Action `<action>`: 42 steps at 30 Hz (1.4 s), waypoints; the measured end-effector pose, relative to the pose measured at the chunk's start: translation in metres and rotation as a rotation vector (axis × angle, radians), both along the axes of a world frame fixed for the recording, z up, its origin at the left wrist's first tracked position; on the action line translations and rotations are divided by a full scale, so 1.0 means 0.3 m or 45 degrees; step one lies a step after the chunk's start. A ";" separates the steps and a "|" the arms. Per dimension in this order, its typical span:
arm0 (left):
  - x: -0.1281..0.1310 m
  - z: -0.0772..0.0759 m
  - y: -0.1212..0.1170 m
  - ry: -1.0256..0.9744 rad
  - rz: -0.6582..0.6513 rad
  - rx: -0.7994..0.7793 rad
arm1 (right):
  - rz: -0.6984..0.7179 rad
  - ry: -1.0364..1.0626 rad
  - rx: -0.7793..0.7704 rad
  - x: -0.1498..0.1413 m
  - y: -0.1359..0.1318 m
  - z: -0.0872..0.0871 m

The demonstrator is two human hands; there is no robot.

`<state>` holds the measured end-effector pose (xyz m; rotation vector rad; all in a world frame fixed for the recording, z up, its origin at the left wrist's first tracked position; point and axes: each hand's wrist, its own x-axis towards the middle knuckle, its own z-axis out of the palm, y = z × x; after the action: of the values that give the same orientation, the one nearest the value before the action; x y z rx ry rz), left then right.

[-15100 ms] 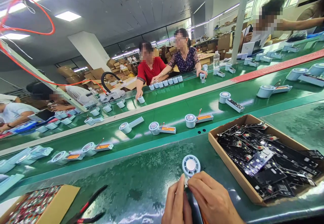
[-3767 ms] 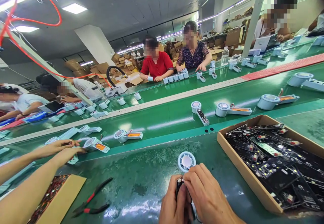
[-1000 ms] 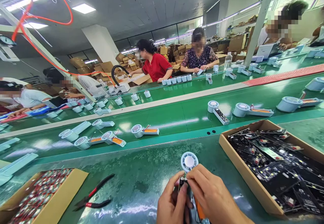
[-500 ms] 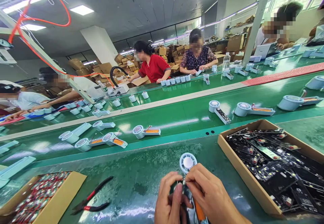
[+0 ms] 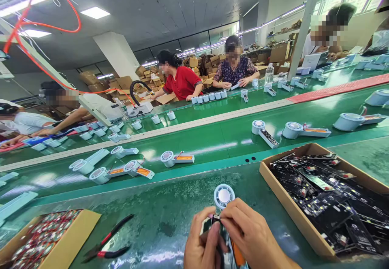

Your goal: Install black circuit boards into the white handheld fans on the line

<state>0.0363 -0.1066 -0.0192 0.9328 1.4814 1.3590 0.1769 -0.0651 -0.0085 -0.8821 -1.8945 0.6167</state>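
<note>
Both my hands meet at the bottom centre over a small light-blue handheld fan (image 5: 224,196) lying on the green table. My left hand (image 5: 202,246) curls round the fan's handle from the left. My right hand (image 5: 252,236) pinches a small dark circuit board (image 5: 215,219) at the top of the handle, fingers pressed together. An orange battery (image 5: 237,257) shows in the handle between my hands. The round fan head points away from me.
A cardboard box (image 5: 291,212) of dark circuit boards sits at right. Another box (image 5: 68,240) of batteries and red-handled pliers (image 5: 107,242) lie at left. Several fan units (image 5: 173,158) ride the green conveyor beyond. Other people work along the far side.
My hands stay on the fan handle, fingers shifting slightly on the board. Fan units on the conveyor have drifted a little. The view has tilted slightly.
</note>
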 end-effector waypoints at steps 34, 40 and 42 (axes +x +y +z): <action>-0.005 0.014 -0.012 0.152 -0.135 -0.086 | -0.012 -0.307 0.155 0.005 0.000 -0.024; -0.003 0.023 -0.012 0.289 -0.122 -0.015 | 0.069 -0.279 0.160 0.001 -0.009 -0.036; -0.002 0.026 -0.012 0.328 -0.109 0.028 | 0.113 -0.257 0.107 0.000 -0.013 -0.035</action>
<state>0.0356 -0.1103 -0.0113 1.2084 1.5995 1.2301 0.1770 -0.0691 -0.0189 -0.8359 -2.1347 0.5122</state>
